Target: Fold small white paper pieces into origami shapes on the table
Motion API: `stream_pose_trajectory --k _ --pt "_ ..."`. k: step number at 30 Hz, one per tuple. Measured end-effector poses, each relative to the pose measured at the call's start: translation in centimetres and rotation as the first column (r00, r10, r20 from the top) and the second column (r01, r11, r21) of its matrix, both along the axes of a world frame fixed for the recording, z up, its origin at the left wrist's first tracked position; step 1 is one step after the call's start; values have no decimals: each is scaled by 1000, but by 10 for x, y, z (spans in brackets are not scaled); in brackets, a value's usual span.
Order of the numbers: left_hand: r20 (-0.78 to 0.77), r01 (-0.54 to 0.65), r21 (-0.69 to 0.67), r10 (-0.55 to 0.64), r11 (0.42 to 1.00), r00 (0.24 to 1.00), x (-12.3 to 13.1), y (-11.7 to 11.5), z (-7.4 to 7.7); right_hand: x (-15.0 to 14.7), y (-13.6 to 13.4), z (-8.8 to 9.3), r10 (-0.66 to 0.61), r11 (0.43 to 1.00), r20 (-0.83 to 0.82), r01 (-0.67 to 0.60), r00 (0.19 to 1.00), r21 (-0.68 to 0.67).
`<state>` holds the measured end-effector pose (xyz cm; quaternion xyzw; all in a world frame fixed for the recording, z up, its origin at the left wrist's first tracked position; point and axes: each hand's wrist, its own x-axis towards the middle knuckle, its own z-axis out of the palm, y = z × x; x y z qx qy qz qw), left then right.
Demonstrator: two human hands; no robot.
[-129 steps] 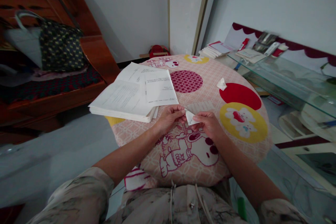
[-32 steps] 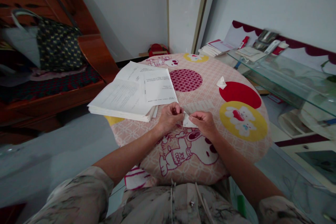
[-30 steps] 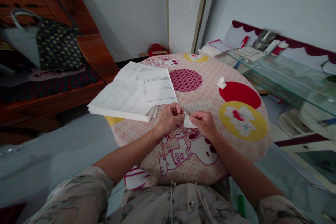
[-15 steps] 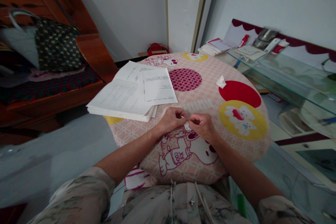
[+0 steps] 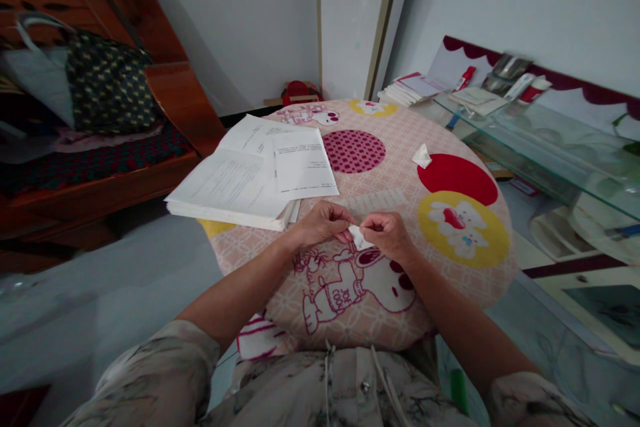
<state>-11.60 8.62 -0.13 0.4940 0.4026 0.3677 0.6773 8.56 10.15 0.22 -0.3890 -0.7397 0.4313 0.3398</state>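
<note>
Between my hands is a small folded piece of white paper [image 5: 359, 238], just above the patterned tablecloth. My left hand [image 5: 327, 221] pinches its left edge with thumb and fingers. On the other side, my right hand [image 5: 384, 230] grips the paper's upper right with curled fingers. The fingers partly cover the paper, so its full shape is hidden. Another small folded white paper [image 5: 422, 156] stands farther off on the cloth, beside the red circle. Behind my hands lies a pale strip of paper [image 5: 379, 201].
A stack of printed sheets [image 5: 225, 190] lies on the left part of the round table [image 5: 320, 320]. To the right is a glass shelf [image 5: 545, 147] with a red-capped tube and other small items. A wooden bench [image 5: 170, 107] holding a dark patterned bag [image 5: 107, 83] stands at left.
My fingers have shifted slightly, and more of the folded white paper shows between and below them. The other folded paper and the stack of sheets stay where they were.
</note>
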Motion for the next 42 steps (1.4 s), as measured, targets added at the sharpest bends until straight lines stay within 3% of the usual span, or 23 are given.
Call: stream_pose_trajectory --k 5,13,23,29,33,37,42 --pt "61 -40 -17 41 999 997 -1 5 1 3 5 -5 -2 980 -91 -16 996 -200" --pt "-88 -143 33 146 989 985 12 1 -4 1 9 -10 32 895 -129 -86 991 -438" --pt "-100 -322 -1 320 947 942 8 -1 -1 14 15 -5 -40 877 -119 -22 992 -481" --pt "-92 -351 -18 349 936 933 8 0 -3 14 14 -7 -116 895 -142 42 983 -444" --pt "-94 -365 5 364 931 927 8 1 -5 12 14 -4 -108 866 -214 -14 971 -500" --pt "-104 -347 35 349 937 931 8 1 -7 12 15 -2 -172 844 -244 15 954 -536" --pt "-203 -341 104 356 934 912 11 1 -10 7 14 -4 -98 843 -256 -56 962 -534"
